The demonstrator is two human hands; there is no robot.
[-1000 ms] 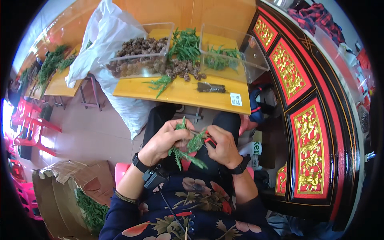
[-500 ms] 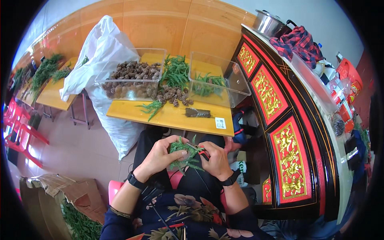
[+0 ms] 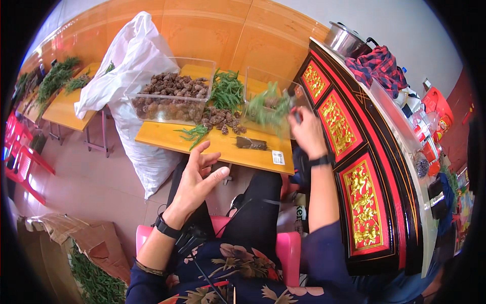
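My left hand [image 3: 197, 177] is raised between my lap and the table's near edge, fingers apart and holding nothing. My right hand [image 3: 308, 133] reaches to the right end of the table. Its fingers are closed around a small tool with red on it [image 3: 295, 114], mostly hidden by the hand. Just left of these fingers a green sprig bundle [image 3: 271, 109], smeared by motion, is over the right-hand clear box [image 3: 247, 83]; whether the fingers still touch it I cannot tell. Nearest my left hand on the table lie a loose green sprig [image 3: 194, 134] and a bundle of thin dark wires [image 3: 251, 143].
A clear box of pine cones [image 3: 172, 91] stands on the yellow table [image 3: 212, 147], beside loose cones [image 3: 221, 120] and a green sprig pile [image 3: 226, 91]. A white sack [image 3: 134, 147] is left; a carved cabinet [image 3: 362, 202] is close on the right. A cardboard box [image 3: 101, 243] holds greenery.
The green sprig bundle has gone from above my lap to the right-hand clear box. My right hand moved forward and right; my left hand let go and opened.
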